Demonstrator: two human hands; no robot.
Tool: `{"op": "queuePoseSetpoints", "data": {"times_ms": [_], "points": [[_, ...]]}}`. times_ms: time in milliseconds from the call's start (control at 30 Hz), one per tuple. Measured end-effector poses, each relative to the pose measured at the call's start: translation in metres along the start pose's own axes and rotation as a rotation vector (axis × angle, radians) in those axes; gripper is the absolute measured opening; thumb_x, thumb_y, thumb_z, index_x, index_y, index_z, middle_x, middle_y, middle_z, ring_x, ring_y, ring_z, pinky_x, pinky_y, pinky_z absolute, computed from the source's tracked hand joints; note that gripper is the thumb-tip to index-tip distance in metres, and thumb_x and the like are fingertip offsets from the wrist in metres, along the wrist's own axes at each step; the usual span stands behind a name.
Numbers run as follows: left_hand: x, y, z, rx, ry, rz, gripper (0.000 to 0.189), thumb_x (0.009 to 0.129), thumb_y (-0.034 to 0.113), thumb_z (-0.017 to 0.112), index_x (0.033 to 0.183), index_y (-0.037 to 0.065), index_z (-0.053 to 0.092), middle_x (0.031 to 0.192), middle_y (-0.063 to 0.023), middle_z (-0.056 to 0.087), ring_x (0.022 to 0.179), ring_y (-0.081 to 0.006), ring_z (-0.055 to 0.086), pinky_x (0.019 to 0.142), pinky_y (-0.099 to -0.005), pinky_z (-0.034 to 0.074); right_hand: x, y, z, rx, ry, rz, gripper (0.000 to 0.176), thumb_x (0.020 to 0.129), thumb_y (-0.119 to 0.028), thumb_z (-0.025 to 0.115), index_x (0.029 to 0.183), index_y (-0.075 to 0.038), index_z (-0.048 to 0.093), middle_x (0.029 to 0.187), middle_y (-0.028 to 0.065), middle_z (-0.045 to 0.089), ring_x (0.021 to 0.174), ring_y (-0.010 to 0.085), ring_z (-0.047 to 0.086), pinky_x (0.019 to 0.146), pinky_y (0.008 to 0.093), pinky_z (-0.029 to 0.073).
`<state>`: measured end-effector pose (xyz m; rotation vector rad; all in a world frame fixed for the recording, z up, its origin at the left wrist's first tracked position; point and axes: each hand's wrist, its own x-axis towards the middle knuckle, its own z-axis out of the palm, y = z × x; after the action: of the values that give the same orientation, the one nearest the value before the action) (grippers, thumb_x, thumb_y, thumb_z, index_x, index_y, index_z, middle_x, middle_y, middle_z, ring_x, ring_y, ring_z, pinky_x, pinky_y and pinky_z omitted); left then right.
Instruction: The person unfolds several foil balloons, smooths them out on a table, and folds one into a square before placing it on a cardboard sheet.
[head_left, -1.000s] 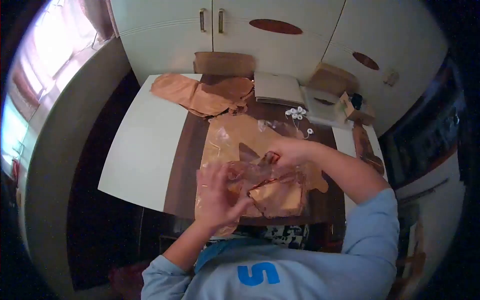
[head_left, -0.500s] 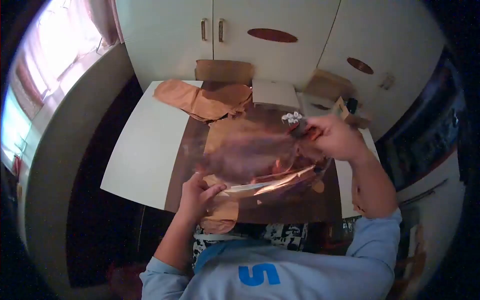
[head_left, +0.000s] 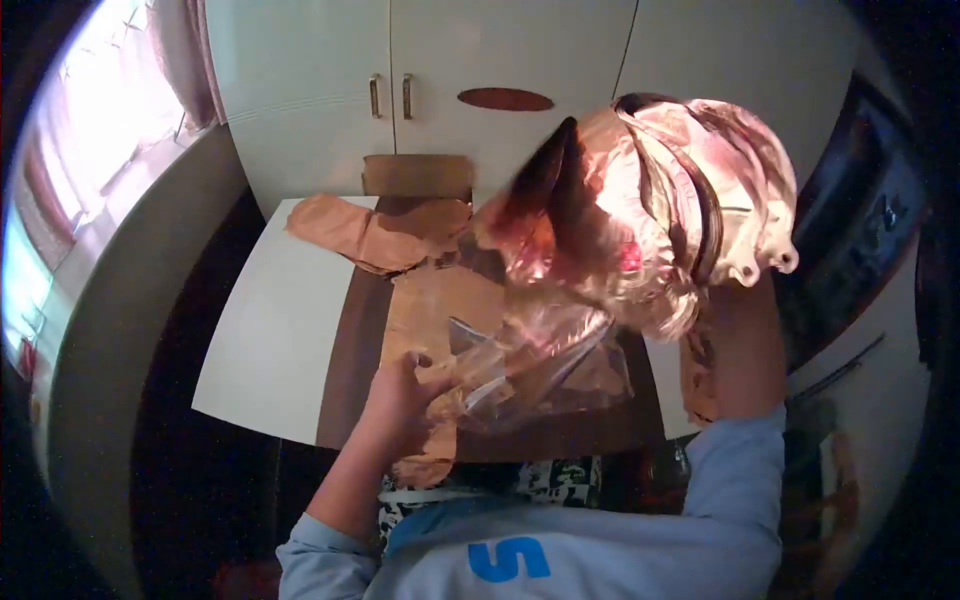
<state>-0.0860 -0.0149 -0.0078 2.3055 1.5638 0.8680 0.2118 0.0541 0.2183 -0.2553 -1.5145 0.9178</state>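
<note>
A clear plastic bag (head_left: 540, 375) stretches low over the table, its left edge pinched in my left hand (head_left: 403, 392). Above and to the right hangs a shiny, pinkish bundle (head_left: 665, 210) in crinkled clear wrapping, with curved dark bands across it and small ring-shaped ends at its lower right. The bundle is raised at the end of my right arm and hides the fingers of my right hand. The lower part of the bundle overlaps the upper part of the bag; whether they are joined cannot be made out.
Crumpled brown paper (head_left: 370, 235) lies at the back left of the brown-and-white table (head_left: 270, 320). A cardboard piece (head_left: 417, 176) stands against the white cabinet (head_left: 300, 60). More brown paper (head_left: 425, 300) lies under the bag, and some hangs at the front edge.
My right arm has lifted the bundle up toward the camera, and it now covers the right hand. The clear bag lies more open to view. My left hand has barely moved.
</note>
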Motion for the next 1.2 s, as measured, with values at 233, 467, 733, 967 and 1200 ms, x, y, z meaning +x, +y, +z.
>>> {"op": "queuePoseSetpoints", "data": {"times_ms": [233, 467, 733, 967, 1200], "points": [[-0.015, -0.049, 0.063, -0.044, -0.306, -0.261, 0.047, 0.079, 0.043, 0.072, 0.114, 0.012, 0.064, 0.109, -0.0157, 0.064, 0.097, -0.0333, 0.064, 0.085, -0.0410, 0.051, 0.055, -0.018, 0.019, 0.012, 0.012, -0.215, 0.028, 0.088, -0.017, 0.061, 0.111, 0.000, 0.060, 0.107, 0.0123, 0.066, 0.095, 0.0219, 0.065, 0.083, 0.0336, 0.054], [0.009, 0.018, 0.007, 0.133, -0.192, -0.401, 0.066, 0.080, 0.054, 0.067, 0.118, 0.002, 0.053, 0.092, -0.0179, 0.068, 0.087, -0.0330, 0.067, 0.078, -0.0452, 0.050, 0.090, -0.025, 0.037, 0.016, 0.003, -0.287, 0.029, 0.089, -0.021, 0.060, 0.110, -0.001, 0.061, 0.106, 0.0122, 0.067, 0.094, 0.0226, 0.065, 0.083, 0.0342, 0.054], [-0.002, -0.014, 0.042, 0.186, -0.148, -0.224, 0.060, 0.080, 0.043, 0.067, 0.122, 0.002, 0.050, 0.089, -0.0160, 0.064, 0.082, -0.0333, 0.064, 0.072, -0.0458, 0.045, 0.108, -0.025, 0.060, 0.043, -0.006, -0.323, 0.032, 0.089, -0.026, 0.058, 0.108, -0.001, 0.062, 0.104, 0.0120, 0.067, 0.092, 0.0235, 0.066, 0.082, 0.0350, 0.054], [0.007, -0.006, 0.023, 0.202, 0.391, 0.023, 0.054, 0.081, 0.039, 0.068, 0.123, 0.007, 0.055, 0.110, -0.0158, 0.063, 0.104, -0.0332, 0.060, 0.087, -0.0427, 0.045, 0.113, -0.005, 0.087, 0.091, -0.013, -0.321, 0.034, 0.089, -0.030, 0.057, 0.107, -0.001, 0.063, 0.102, 0.0118, 0.067, 0.091, 0.0242, 0.066, 0.081, 0.0356, 0.054], [-0.009, 0.040, -0.017, -2.457, -0.338, -0.324, 0.077, 0.089, 0.066, 0.046, 0.132, 0.002, 0.050, 0.138, -0.0231, 0.048, 0.126, -0.0392, 0.047, 0.108, -0.0528, 0.034, 0.084, 0.037, 0.117, 0.120, -0.013, -0.207, 0.037, 0.089, -0.034, 0.056, 0.106, -0.002, 0.064, 0.101, 0.0117, 0.068, 0.090, 0.0249, 0.066, 0.081, 0.0362, 0.054]]}}
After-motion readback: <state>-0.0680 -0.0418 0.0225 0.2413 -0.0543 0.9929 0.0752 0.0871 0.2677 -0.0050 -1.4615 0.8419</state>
